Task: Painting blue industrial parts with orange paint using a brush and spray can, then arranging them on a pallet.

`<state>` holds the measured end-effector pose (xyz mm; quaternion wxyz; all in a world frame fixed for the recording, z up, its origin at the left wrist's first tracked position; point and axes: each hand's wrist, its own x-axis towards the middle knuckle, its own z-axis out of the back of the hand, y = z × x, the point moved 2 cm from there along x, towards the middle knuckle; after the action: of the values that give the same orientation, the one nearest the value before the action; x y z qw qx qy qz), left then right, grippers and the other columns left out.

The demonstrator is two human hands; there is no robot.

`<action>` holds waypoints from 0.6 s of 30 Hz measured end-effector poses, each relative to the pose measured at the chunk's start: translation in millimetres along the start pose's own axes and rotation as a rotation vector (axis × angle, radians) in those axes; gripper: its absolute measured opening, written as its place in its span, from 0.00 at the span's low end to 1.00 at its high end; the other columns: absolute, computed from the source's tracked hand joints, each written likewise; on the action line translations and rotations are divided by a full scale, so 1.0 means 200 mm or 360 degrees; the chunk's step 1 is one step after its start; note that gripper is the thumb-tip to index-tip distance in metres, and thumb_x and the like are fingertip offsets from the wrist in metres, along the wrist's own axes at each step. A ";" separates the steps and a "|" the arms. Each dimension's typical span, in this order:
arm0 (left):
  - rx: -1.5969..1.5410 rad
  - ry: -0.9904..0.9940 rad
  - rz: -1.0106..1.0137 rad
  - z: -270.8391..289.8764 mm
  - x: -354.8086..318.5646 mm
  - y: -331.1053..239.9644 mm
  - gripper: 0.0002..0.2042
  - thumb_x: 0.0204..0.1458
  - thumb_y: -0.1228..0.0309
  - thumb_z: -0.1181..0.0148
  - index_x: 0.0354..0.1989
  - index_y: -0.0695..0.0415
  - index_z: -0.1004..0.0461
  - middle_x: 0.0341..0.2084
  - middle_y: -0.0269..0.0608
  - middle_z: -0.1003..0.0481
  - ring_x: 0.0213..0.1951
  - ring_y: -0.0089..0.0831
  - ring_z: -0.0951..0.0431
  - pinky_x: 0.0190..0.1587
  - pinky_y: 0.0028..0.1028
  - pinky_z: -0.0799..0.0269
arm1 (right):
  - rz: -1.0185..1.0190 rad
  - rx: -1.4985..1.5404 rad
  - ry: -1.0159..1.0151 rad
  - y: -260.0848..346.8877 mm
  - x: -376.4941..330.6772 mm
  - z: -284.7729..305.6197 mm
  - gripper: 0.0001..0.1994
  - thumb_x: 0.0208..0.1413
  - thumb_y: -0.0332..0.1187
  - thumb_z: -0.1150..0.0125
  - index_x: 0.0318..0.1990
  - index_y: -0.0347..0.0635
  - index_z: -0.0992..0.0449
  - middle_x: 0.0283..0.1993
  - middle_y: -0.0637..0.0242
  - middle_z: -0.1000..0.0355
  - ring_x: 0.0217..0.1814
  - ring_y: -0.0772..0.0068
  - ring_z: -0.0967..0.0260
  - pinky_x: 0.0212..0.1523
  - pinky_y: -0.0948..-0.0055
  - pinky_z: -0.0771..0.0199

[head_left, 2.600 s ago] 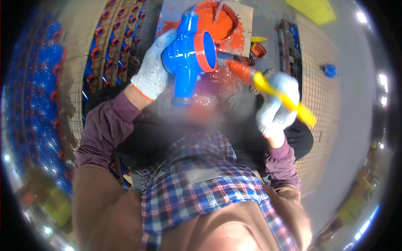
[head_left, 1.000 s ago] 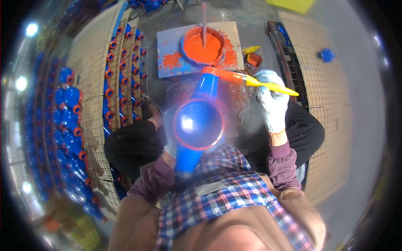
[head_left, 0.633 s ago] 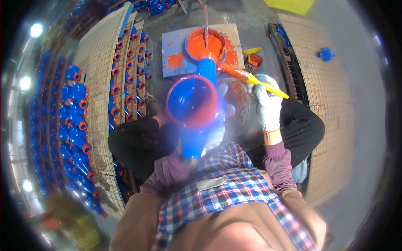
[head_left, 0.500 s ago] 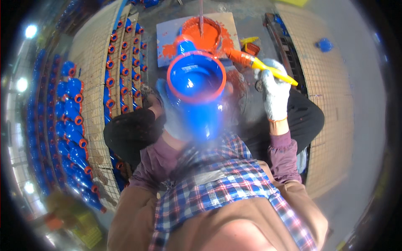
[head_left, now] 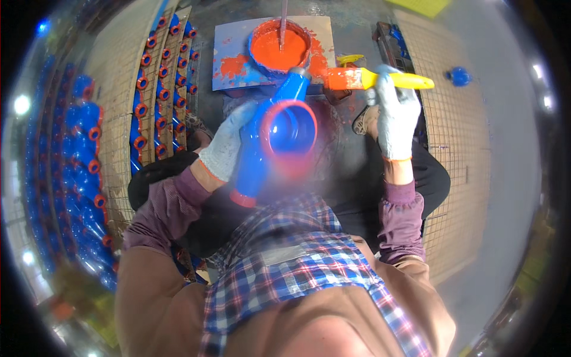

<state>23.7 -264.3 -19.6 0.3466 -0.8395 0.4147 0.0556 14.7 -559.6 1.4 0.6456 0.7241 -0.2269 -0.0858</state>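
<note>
Boards of pale brown, grid-marked sheet (head_left: 458, 196) flank the worker on either side, the biggest things I can see from here. Off to the left run crowded rows of glossy blue pipe fittings with orange-red rims (head_left: 89, 172), close by that side. Ahead of the knees lies a flat, pale square panel blotched with orange and blue paint (head_left: 238, 35), and on it sits a round tub of bright orange paint (head_left: 252, 52). One lone blue fitting (head_left: 459, 76) rests on the right-hand board, well apart from both hands.

Above the lap hangs a shiny blue, branched metal fitting with a wide, orange-rimmed mouth (head_left: 253, 146). It is tilted, its bare grey upper end overlapping the tub's near edge from this angle, its orange-red lower end toward the apron. The left hand (head_left: 229, 140), in a whitish knit glove, grips its left flank; the fingertips are hidden behind it. The right hand (head_left: 397, 113), gloved alike, pinches the yellow handle of a flat paintbrush with orange-soaked bristles (head_left: 344, 78), held level, the bristle tips just beside that grey end. A thin, pale stick (head_left: 283, 24) stands in the tub.
</note>
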 end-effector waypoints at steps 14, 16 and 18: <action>0.3855 0.0296 -0.0571 -0.12 0.07 -0.04 0.34 0.40 0.57 0.29 0.58 0.57 0.28 0.45 0.54 0.29 0.46 0.55 0.24 0.37 0.45 0.19 | 0.0044 -0.1276 0.0886 -0.47 0.19 -0.25 0.25 0.65 0.52 0.45 0.42 0.32 0.22 0.36 0.43 0.22 0.41 0.40 0.23 0.44 0.50 0.25; 0.3892 0.0347 -0.0628 -0.15 0.07 -0.05 0.34 0.40 0.57 0.29 0.58 0.57 0.28 0.46 0.54 0.29 0.46 0.55 0.24 0.37 0.44 0.19 | 0.0279 -0.1321 0.0841 -0.43 0.14 -0.25 0.23 0.65 0.51 0.45 0.40 0.34 0.23 0.35 0.44 0.23 0.39 0.40 0.24 0.42 0.50 0.25; 0.3896 0.0353 -0.0496 -0.15 0.07 -0.06 0.34 0.39 0.56 0.28 0.58 0.57 0.28 0.48 0.54 0.28 0.46 0.54 0.24 0.38 0.44 0.19 | 0.0451 -0.1294 0.0774 -0.36 0.09 -0.24 0.21 0.66 0.48 0.45 0.41 0.35 0.23 0.34 0.46 0.24 0.38 0.41 0.24 0.41 0.52 0.25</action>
<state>36.2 -288.1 4.6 0.8687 -0.0038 0.1166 -0.4815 65.5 -519.8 -57.8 0.9154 0.3747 -0.1140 0.0928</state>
